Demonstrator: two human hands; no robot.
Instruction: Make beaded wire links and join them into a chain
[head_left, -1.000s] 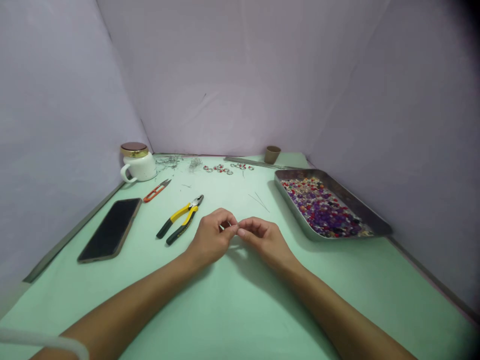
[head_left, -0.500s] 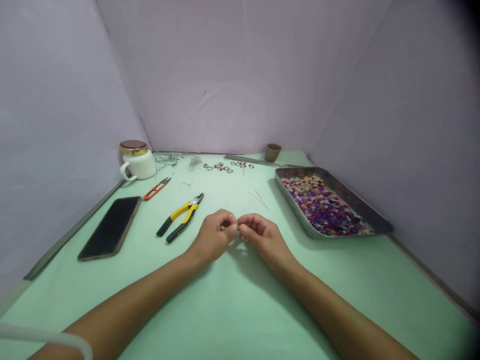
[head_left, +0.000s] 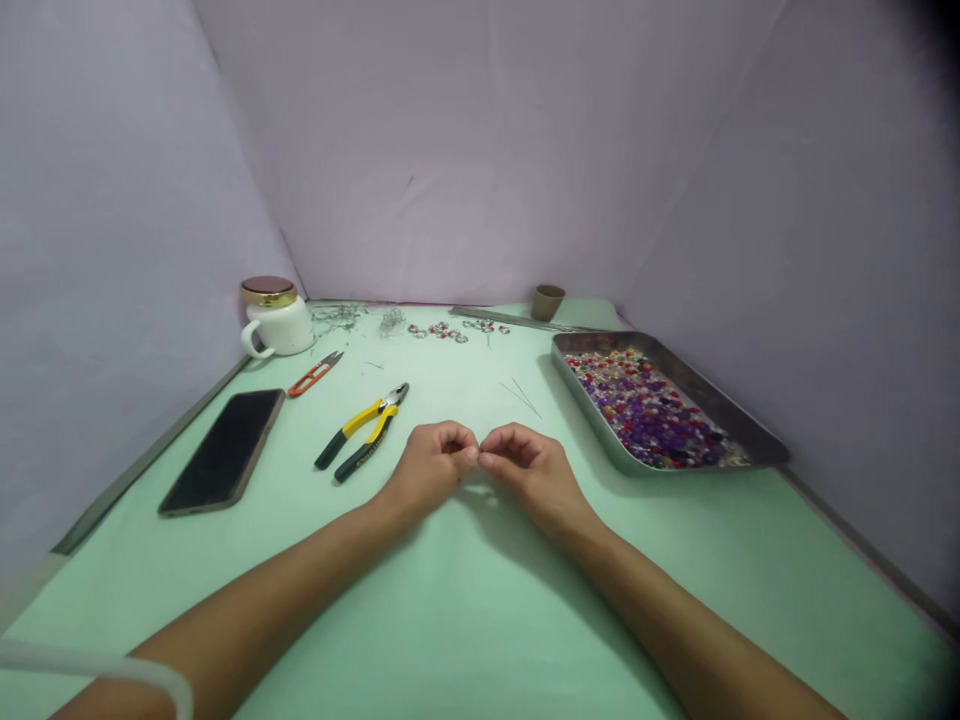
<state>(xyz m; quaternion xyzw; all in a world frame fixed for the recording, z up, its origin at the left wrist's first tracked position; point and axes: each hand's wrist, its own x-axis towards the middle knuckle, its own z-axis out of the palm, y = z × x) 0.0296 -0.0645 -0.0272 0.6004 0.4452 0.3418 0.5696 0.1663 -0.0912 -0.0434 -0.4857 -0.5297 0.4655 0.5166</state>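
Observation:
My left hand and my right hand meet over the middle of the table, thumbs and forefingers pinched with their tips touching. Whatever lies between the fingertips is too small to make out. Left of my left hand are pliers with yellow and black handles. Thin wire pieces lie on the table beyond my right hand. Farther back sit several small wire pieces with red and clear beads. To the right, a metal tray holds many loose purple, red, black and clear beads.
A phone lies at the left, with orange thread snips beyond it. A white lidded mug stands at the back left near tangled wire scraps. A brown cup stands at the back beside long wires.
Both pinched hands stay together, with the fingertips slightly closer. The whole view has shifted a little; the objects on the table lie as before.

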